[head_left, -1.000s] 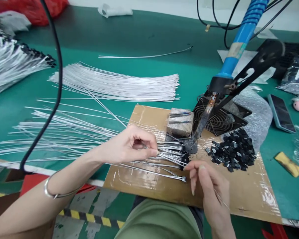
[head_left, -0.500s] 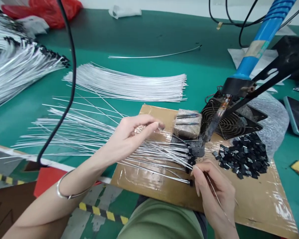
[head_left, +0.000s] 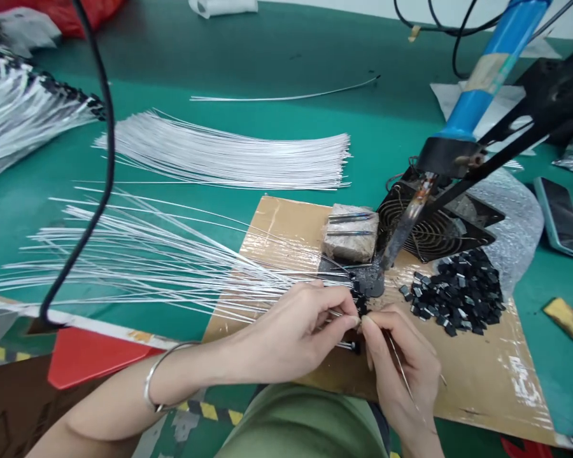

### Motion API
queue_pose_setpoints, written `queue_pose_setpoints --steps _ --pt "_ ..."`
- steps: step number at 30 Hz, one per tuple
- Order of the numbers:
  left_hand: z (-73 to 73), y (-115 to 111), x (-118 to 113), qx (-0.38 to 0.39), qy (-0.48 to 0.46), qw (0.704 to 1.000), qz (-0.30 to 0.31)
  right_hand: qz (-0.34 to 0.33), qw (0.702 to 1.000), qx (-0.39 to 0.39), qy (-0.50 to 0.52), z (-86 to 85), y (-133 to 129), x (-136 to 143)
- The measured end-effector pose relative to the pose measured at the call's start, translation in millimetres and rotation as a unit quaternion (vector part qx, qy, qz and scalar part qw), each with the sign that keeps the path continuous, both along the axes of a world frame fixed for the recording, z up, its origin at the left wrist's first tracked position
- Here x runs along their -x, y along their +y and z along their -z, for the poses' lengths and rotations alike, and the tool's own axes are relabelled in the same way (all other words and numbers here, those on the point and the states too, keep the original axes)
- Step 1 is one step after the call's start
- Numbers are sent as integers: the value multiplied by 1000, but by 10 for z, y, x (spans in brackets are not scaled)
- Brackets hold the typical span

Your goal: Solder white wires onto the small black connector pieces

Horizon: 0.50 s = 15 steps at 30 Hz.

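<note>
Since the earlier frame my left hand [head_left: 296, 331] has dropped from the raised, open-fingered reach over the wires and come in to meet my right hand [head_left: 401, 366] at the near edge of the cardboard sheet [head_left: 482, 375]. Both now pinch: left thumb and forefinger close on the black-tipped end of one thin wire [head_left: 348, 318], right fingertips press in from the other side while a fine silvery strand [head_left: 401, 369] runs back through that palm. I hold the tip close to the soldering iron [head_left: 405, 222], whose blackened point rests on a dark round pad [head_left: 372, 283] just beyond my fingers, so the work sits within easy reach of the heat.

Left of my hands, the loose wires [head_left: 138, 261] fan out, stiff, shiny and hair-thin, their ends gathered toward the pad. Farther off lies a neat, tighter wire bundle [head_left: 229, 156]. Right of the pad sits a heap of small, glossy black caps [head_left: 458, 292], blocky and angular. Behind the pad a rough grey block [head_left: 351, 232] carries two dark pins, beside a black grilled fan [head_left: 430, 229].
</note>
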<state>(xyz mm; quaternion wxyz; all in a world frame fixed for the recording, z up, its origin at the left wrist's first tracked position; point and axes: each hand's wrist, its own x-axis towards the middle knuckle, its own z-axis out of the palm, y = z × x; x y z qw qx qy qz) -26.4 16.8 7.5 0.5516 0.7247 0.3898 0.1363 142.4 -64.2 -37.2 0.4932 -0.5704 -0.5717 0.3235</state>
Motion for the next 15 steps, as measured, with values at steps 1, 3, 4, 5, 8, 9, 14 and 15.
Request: queue_pose_setpoints --steps 1,3,4,5,8,9,14,15 --pt "-5 1 -6 42 -8 999 -20 22 1000 -1 12 14 6 7" --pt "-23 2 -22 107 -22 992 -56 88 994 12 70 35 17 13" --pt "-32 5 -32 126 -24 989 -70 113 986 23 119 43 19 8" --pt "-41 10 -41 137 -23 987 -82 128 975 31 176 50 19 -3" --pt "-59 38 -65 146 -20 984 -102 81 943 44 319 62 2 -60" --pt "-61 47 -70 148 -25 983 -105 56 937 49 340 64 -8 -75" --pt "-55 60 -72 153 -56 980 -113 75 944 70 314 44 -32 -17" --pt "-55 58 -70 154 -58 980 -114 80 947 73 304 36 -26 14"
